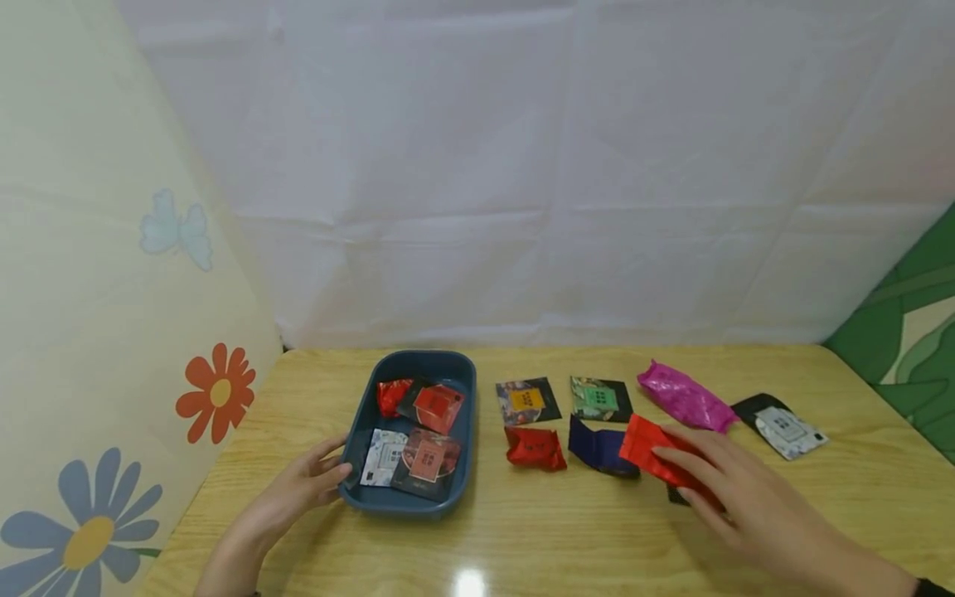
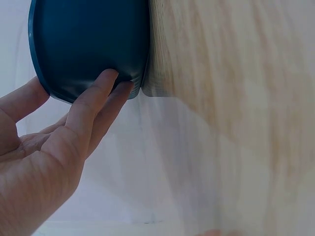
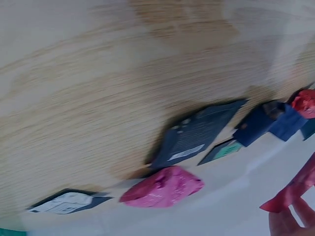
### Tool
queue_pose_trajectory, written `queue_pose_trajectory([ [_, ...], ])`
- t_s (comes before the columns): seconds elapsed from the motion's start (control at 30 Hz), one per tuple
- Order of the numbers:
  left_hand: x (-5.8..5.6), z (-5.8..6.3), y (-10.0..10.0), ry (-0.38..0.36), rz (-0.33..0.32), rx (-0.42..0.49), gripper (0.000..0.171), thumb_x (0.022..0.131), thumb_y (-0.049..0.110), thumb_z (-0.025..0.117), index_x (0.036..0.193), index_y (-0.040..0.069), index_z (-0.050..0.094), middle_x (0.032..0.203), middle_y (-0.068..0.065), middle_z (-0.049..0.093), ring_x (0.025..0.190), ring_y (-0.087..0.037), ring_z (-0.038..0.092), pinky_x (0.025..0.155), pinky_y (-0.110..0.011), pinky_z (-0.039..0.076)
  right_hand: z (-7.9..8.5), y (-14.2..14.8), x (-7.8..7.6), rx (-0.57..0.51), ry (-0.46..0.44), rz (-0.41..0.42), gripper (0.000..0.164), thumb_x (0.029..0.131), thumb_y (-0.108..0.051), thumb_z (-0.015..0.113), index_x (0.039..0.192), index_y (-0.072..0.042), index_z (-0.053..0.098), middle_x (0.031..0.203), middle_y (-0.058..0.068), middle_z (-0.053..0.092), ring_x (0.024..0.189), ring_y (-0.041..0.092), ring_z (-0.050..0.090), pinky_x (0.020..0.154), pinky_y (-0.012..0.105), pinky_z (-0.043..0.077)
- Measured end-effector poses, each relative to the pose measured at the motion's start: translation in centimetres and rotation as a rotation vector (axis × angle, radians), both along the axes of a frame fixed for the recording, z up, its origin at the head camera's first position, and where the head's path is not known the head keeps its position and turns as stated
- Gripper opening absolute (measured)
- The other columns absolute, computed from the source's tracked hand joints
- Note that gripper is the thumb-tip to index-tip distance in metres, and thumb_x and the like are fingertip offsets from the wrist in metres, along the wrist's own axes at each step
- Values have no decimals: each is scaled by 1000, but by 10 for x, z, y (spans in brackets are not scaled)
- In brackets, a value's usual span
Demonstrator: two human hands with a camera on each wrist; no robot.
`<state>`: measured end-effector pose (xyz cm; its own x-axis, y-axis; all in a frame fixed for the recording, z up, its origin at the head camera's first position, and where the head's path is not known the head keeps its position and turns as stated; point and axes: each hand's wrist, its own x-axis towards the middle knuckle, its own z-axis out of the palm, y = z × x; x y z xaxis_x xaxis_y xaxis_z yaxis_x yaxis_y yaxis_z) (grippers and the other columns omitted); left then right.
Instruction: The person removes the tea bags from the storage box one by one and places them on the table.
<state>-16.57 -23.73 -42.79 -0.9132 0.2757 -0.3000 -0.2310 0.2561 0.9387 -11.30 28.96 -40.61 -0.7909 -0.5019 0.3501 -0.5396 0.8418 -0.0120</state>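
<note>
My left hand (image 1: 306, 481) rests against the left side of a dark blue plastic bin (image 1: 472, 414). In the left wrist view its fairly straight fingers (image 2: 88, 105) touch the bin's outer wall, with the thumb at the rim. Inside the bin lie a red foil packet (image 1: 392, 397) and several flat sachets, among them a black-and-pink one (image 1: 427, 464). My right hand (image 1: 734, 489) pinches a red packet (image 1: 649, 448) between thumb and fingers, held above the table. Beneath that hand a dark sachet (image 3: 197, 132) lies mostly hidden in the head view.
Right of the bin lie an orange-labelled sachet (image 1: 528, 401), a green-labelled sachet (image 1: 600, 399), another red packet (image 1: 535, 448) and a dark blue packet (image 1: 600, 448). Farther right are a pink packet (image 1: 686, 395) and a black-and-white sachet (image 1: 783, 427). A white cloth (image 1: 522, 207) hangs behind the table.
</note>
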Motion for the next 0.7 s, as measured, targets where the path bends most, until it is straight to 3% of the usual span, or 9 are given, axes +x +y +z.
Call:
queue_pose_trajectory([
  [0.13, 0, -1, 1, -5, 11, -11, 63, 103, 17, 54, 151, -10, 23, 146, -39, 35, 128, -43, 50, 97, -49, 50, -5, 12, 0, -4, -13, -15, 65, 70, -12, 86, 130, -20, 64, 139, 7, 52, 118, 29, 52, 101, 45, 47],
  [0.17, 0, -1, 1, -6, 14, -15, 63, 103, 17, 54, 151, -10, 24, 146, -39, 35, 128, -43, 50, 97, -49, 50, -7, 16, 0, 4, -17, -21, 66, 68, -11, 86, 130, -20, 64, 139, 8, 51, 118, 30, 51, 95, 51, 50],
  [0.27, 0, -1, 2, -7, 17, -22, 63, 103, 17, 54, 151, -10, 24, 145, -39, 36, 127, -42, 50, 97, -49, 50, -12, 30, -2, 22, -6, -14, 52, 82, -23, 82, 131, -19, 63, 139, 8, 50, 119, 31, 50, 112, 39, 36],
  [0.3, 0, -1, 3, -6, 18, -23, 63, 103, 17, 54, 151, -10, 24, 145, -39, 37, 127, -42, 51, 97, -49, 50, -14, 35, -3, 22, 4, -3, 45, 89, -32, 75, 130, -17, 63, 139, 10, 50, 118, 33, 50, 116, 33, 28],
  [0.33, 0, -1, 3, -5, 18, -24, 63, 103, 17, 54, 151, -10, 24, 145, -39, 37, 126, -41, 52, 97, -49, 50, -15, 40, -4, 25, 9, 0, 43, 96, -41, 64, 130, -15, 63, 139, 12, 50, 118, 35, 50, 112, 44, 35],
  [0.4, 0, -2, 3, -2, 18, -20, 63, 103, 17, 54, 151, -11, 24, 144, -39, 38, 126, -41, 52, 96, -49, 50, -16, 50, -7, 35, 21, -10, 58, 100, -56, 36, 129, -13, 62, 138, 14, 49, 116, 37, 50, 111, 48, 36],
  [0.53, 0, -2, 2, 3, 8, -7, 63, 104, 16, 53, 151, -12, 22, 145, -39, 37, 126, -41, 52, 97, -49, 50, -17, 70, -10, 43, 26, -48, 77, 94, -61, 16, 126, -9, 62, 135, 19, 49, 110, 41, 52, 78, 65, 50],
  [0.63, 0, -3, 1, 10, -3, 2, 63, 104, 16, 52, 151, -12, 20, 145, -40, 35, 127, -42, 51, 97, -50, 50, -20, 82, -10, 54, -10, -104, 44, 101, -41, 52, 125, -6, 62, 133, 21, 48, 110, 43, 51, 79, 67, 49],
  [0.7, -1, -3, 1, 13, -2, 2, 64, 104, 16, 53, 151, -12, 21, 145, -40, 35, 126, -41, 51, 97, -49, 50, -23, 89, -9, 73, -55, -155, 36, 93, -19, 71, 125, -4, 63, 134, 23, 47, 112, 45, 48, 81, 69, 47],
])
